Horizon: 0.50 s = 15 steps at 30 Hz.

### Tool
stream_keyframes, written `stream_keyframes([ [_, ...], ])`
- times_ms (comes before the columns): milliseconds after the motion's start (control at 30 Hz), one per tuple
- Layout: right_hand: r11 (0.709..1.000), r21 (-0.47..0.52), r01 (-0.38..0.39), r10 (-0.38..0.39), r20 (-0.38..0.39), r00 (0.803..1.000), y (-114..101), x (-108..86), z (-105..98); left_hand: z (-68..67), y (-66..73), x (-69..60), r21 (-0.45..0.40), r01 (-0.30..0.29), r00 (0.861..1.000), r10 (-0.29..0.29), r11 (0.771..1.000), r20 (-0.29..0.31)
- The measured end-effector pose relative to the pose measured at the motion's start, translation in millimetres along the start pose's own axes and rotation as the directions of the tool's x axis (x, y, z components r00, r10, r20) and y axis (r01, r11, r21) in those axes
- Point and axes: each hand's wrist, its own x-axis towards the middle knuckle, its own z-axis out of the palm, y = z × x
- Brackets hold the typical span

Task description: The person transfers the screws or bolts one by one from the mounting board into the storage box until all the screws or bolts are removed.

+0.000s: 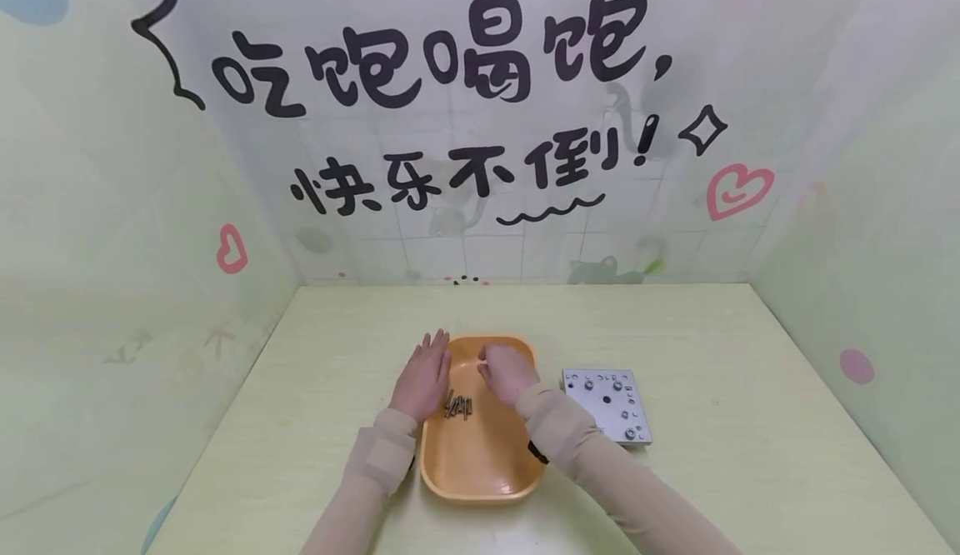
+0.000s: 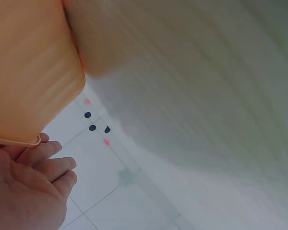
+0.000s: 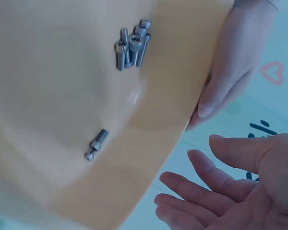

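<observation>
An orange plastic tray (image 1: 483,463) lies on the table, with a cluster of metal socket-head screws (image 1: 457,406) near its left side. My left hand (image 1: 423,376) rests along the outside of the left rim, its fingers extended. The left wrist view shows the fingertips of that hand (image 2: 36,184) by the tray's lip. Over the far right part of the tray is my right hand (image 1: 508,372). In the right wrist view, the right hand (image 3: 225,184) has loosely spread fingers with nothing between them. Closer to it than the main screw cluster (image 3: 133,45) lies a smaller group of screws (image 3: 97,144).
To the right of the tray sits a grey metal plate (image 1: 607,405) with holes and several screws set in it. The pale table (image 1: 720,455) is bounded by printed walls at the back and both sides.
</observation>
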Motion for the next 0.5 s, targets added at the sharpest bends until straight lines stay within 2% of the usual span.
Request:
stream_keyframes([
  [133, 1.000, -0.001, 0.005, -0.005, -0.078, 0.997, 4, -1.0, -10, -2.8, -0.5, 0.0, -0.002, -0.004, 1.000, 0.004, 1.000, -0.001],
  [333, 0.999, -0.029, 0.024, -0.029, -0.212, 0.977, 22, -1.3, -27, -7.3, 0.2, 1.7, 0.007, -0.015, 1.000, 0.015, 1.000, -0.016],
  [500, 0.999, 0.037, -0.006, 0.014, -0.228, 0.973, 48, -1.9, -44, -9.8, -1.3, 6.7, 0.033, -0.037, 0.997, 0.039, 0.999, -0.069],
])
